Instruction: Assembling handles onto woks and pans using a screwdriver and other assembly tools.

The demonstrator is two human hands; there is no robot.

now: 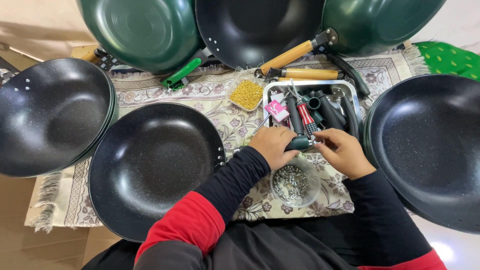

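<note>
Dark-green plastic is what your left hand (272,146) is closed around: a pan handle (300,143) held at the near edge of the steel tray (356,98). Your right hand (342,151) pinches at the handle's right end with thumb and fingertips; whether a small part sits between them is hidden. I'd judge it best to keep the left grip firm and level so the right can work squarely, and to stay above the clear bowl of silvery hardware (292,182) just near you, so anything dropped lands there. A small pink packet (276,110) with white marking lies tilted at the tray's left side. Left of that tray sits a clear tub of yellow-gold pieces (246,94).
</note>
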